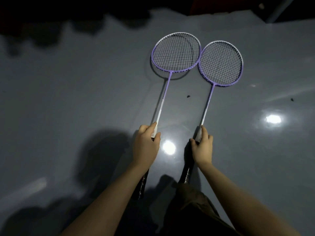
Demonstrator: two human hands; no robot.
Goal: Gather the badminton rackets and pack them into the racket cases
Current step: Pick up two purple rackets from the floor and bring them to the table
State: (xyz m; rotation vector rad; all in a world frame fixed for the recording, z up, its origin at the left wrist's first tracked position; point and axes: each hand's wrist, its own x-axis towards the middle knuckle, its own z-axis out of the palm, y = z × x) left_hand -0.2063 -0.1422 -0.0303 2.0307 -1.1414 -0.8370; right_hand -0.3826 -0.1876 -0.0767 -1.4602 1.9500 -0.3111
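Note:
Two purple-and-white badminton rackets lie side by side over a glossy grey floor [85, 99]. My left hand [147, 143] grips the left racket [175, 51] at the top of its handle; its head looks slightly lifted, with a shadow beneath it. My right hand [202, 147] grips the right racket [220, 63] at the same spot on its handle. The two heads touch at their rims. Both black grips run back under my forearms. No racket case is in view.
Dark shapes [51, 19] line the far edge of the floor, too dim to identify. Small dark specks [188, 96] lie on the floor near the shafts. My knee in dark shorts [192, 201] is at the bottom centre. Light glare spots the floor.

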